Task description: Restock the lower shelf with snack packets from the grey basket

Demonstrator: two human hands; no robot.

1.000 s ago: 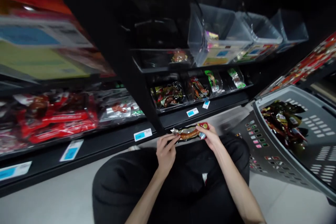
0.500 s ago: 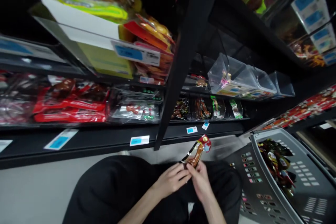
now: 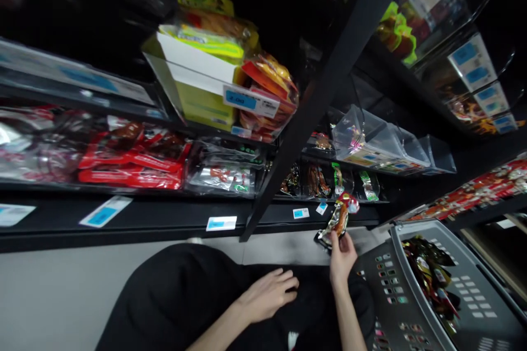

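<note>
Head camera view: a shiny packet [image 3: 339,219] was pinched at its lower edge between the thumb and fingers of the right hand [image 3: 343,263]. A brown, sausage-shaped item could be seen through its gold and dark wrapping, and its red end was tilted up and to the right. It was held in the air above the strip of pale floor [image 3: 288,251] in front of the shelving, near the grey basket [image 3: 396,244] but outside it. The left hand [image 3: 269,293] was held palm down over the lap, its fingers loosely stretched out and slightly parted, well apart from the packet; whether the dark trousers [image 3: 177,290] were touched by it could not be told.

To the right, dark, glossy packets [image 3: 430,274] were piled inside the basket, whose sides were pierced with rows of slots. Ahead, black shelving was divided by a slanting post [image 3: 302,145]. Along its lowest ledge, white and blue price labels [image 3: 221,223] were fixed. Left of the post, red packets [image 3: 135,167] were stacked on the bottom shelf, with a yellow-green carton [image 3: 201,96] set on the shelf above. Right of the post, brown packets [image 3: 318,181] and green-edged packets [image 3: 368,185] were laid out beneath a row of clear plastic bins [image 3: 362,137].
</note>
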